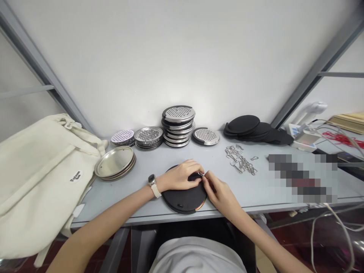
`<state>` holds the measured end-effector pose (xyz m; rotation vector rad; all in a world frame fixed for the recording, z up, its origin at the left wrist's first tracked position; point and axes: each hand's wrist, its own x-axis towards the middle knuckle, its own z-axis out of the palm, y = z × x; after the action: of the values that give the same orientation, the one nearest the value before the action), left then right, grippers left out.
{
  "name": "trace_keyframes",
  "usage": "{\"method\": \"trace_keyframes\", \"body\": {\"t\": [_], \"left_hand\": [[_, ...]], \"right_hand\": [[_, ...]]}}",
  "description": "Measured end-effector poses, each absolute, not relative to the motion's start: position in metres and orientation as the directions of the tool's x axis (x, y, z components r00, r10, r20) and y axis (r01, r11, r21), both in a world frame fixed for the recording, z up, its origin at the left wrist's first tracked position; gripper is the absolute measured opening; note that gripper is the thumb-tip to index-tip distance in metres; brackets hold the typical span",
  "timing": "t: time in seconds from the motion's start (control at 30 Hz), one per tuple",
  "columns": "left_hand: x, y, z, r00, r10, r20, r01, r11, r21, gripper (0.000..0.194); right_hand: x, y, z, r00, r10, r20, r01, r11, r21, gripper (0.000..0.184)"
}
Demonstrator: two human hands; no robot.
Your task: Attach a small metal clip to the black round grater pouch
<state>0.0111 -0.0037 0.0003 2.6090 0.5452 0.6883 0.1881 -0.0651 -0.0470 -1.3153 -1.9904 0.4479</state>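
A round black case (184,198) lies flat at the near edge of the grey table (199,159). My left hand (180,176), a watch on its wrist, rests curled on the case's top. My right hand (218,191) meets it at the case's right upper rim, fingers pinched on a small metal piece, perhaps a zipper pull or clip. Beyond, a loose pile of metal clips (241,161) lies on the table.
Stacks of perforated metal discs (178,125) stand at the back, plain metal lids (115,163) at left, black round pads (250,129) at back right. A cream cloth bag (36,178) fills the left side. Cables and a white device (305,132) lie right.
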Motion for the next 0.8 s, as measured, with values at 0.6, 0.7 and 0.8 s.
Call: {"method": "trace_keyframes", "body": {"t": [0.6,0.7,0.8], "left_hand": [[0.0105,-0.0034,-0.0012,0.805,0.452,0.385,0.265,-0.854,0.448,0.015],[0.0107,-0.0034,-0.001,0.805,0.456,0.379,0.268,-0.85,0.453,0.015],[0.0107,-0.0033,-0.0009,0.806,0.455,0.377,0.267,-0.85,0.454,0.016]], "right_hand": [[0.1891,-0.0659,-0.0455,-0.24,0.9,0.364,0.651,0.427,-0.628,0.018],[0.1886,-0.0651,-0.0454,-0.243,0.892,0.381,0.655,0.441,-0.613,0.016],[0.1883,-0.0647,-0.045,-0.247,0.889,0.385,0.66,0.446,-0.605,0.016]]}}
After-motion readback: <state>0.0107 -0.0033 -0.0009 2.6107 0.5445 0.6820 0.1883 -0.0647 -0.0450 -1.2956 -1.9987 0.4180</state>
